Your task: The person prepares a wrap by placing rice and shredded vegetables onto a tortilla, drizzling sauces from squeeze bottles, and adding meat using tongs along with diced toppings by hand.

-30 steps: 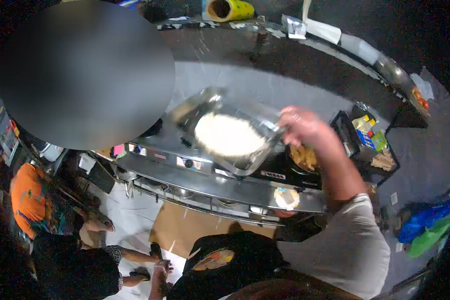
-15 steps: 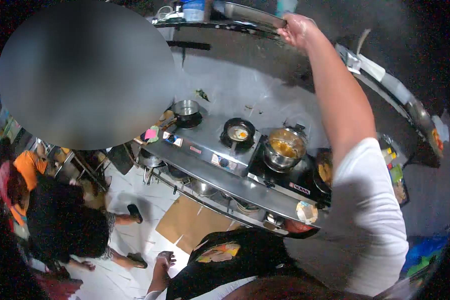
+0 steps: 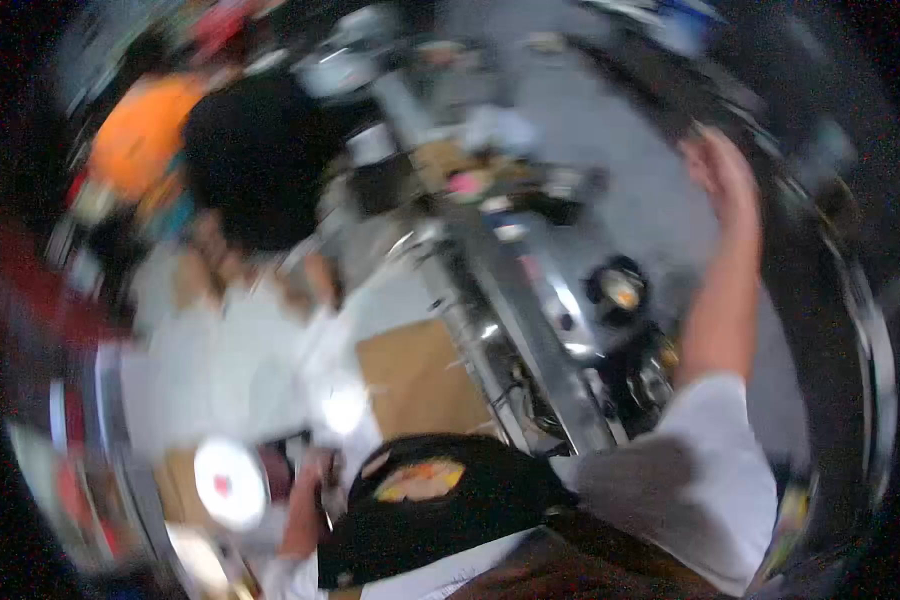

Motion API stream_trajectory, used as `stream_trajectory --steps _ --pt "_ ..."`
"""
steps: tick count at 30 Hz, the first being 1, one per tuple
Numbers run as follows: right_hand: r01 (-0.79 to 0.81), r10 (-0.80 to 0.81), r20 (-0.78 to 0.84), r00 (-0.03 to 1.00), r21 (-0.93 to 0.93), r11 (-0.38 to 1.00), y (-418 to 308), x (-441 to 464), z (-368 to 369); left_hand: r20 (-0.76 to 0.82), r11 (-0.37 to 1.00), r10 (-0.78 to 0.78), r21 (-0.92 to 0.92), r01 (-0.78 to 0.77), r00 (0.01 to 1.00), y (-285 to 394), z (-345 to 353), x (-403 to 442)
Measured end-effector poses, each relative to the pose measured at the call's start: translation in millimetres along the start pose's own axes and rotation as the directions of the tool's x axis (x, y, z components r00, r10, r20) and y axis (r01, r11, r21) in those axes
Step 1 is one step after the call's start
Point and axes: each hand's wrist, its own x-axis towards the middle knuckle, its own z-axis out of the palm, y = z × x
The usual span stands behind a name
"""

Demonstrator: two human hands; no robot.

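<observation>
The whole head view is smeared by motion. My right hand point(image 3: 722, 170) is raised at the upper right, in front of the grey wall and just left of a dark shelf edge; its fingers are too blurred to read. Below it, on the stove point(image 3: 560, 290), sits a small black pan with a fried egg point(image 3: 624, 292). Nearer my right arm a metal pot point(image 3: 652, 382) is partly visible. My left hand point(image 3: 315, 472) hangs low beside my dark apron point(image 3: 420, 490), close to a white round thing point(image 3: 232, 484). Whether it touches anything is unclear.
A person in dark clothing point(image 3: 260, 160) stands at the upper left, beside something orange point(image 3: 140, 135). The steel counter edge point(image 3: 530, 330) runs diagonally through the middle. Brown cardboard point(image 3: 425, 380) lies on the white floor.
My view has swung left. My right hand has come away from the metal tray on the shelf and is lower. My left hand remains low by my side.
</observation>
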Motion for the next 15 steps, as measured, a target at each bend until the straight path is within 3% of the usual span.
stream_trajectory --steps 1,2,3,4,5,6,7,8,9,10,11,13,15 --pt "-0.054 0.044 0.123 0.991 0.073 0.996 27.3 -28.4 27.9 -0.127 0.880 0.301 0.419 -0.224 0.945 -5.1 13.8 -11.0" --pt "0.000 -0.030 0.398 0.917 0.077 0.997 68.8 -45.9 34.0 -0.094 0.884 0.157 0.458 -0.098 0.983 17.1 28.1 -25.1" --pt "-0.083 0.021 0.496 0.868 0.103 0.991 116.4 -62.2 55.7 -0.058 0.860 0.010 0.510 0.022 0.998 53.8 42.5 -43.1" --pt "-0.168 0.072 0.586 0.807 0.112 0.979 164.2 -77.1 76.2 -0.167 0.914 -0.201 0.323 0.246 0.965 138.9 44.3 -77.7" --pt "-0.357 0.193 0.693 0.695 0.100 0.929 203.0 -96.9 100.9 -0.265 0.846 0.371 0.491 -0.206 0.890 65.8 83.4 -61.0" --pt "-0.454 0.229 0.828 0.511 0.034 0.890 264.5 -95.6 119.0 -0.378 0.950 0.134 0.313 -0.010 0.916 86.5 103.1 -73.2" --pt "-0.608 0.332 0.917 0.222 -0.136 0.782 319.2 -101.9 142.3 -0.462 0.983 -0.065 0.121 0.135 0.885 124.9 121.4 -94.0" --pt "-0.527 0.446 0.844 0.297 -0.245 0.814 357.1 -141.8 163.7 -0.512 0.973 -0.219 -0.050 0.226 0.830 150.0 142.4 -117.9" --pt "-0.473 0.446 0.868 0.218 -0.306 0.826 387.6 -173.6 176.5 -0.544 0.942 -0.336 -0.203 0.268 0.769 175.2 161.5 -144.3" --pt "-0.418 0.442 0.897 0.007 -0.399 0.816 411.9 -197.6 194.9 -0.539 0.899 -0.433 -0.320 0.301 0.722 203.8 175.3 -172.5" --pt "-0.254 0.484 0.875 -0.021 -0.473 0.844 405.3 -229.6 207.6 -0.574 0.847 -0.492 -0.489 0.207 0.655 194.6 209.9 -185.1" --pt "-0.087 0.493 0.830 -0.259 -0.529 0.844 438.9 -260.1 239.5 -0.609 0.777 -0.586 -0.609 0.159 0.535 159.5 282.3 -203.4" --pt "-0.072 0.432 0.813 -0.389 -0.495 0.866 430.5 -293.4 252.2 -0.590 0.775 -0.621 -0.561 0.292 0.516 147.9 348.3 -241.1"
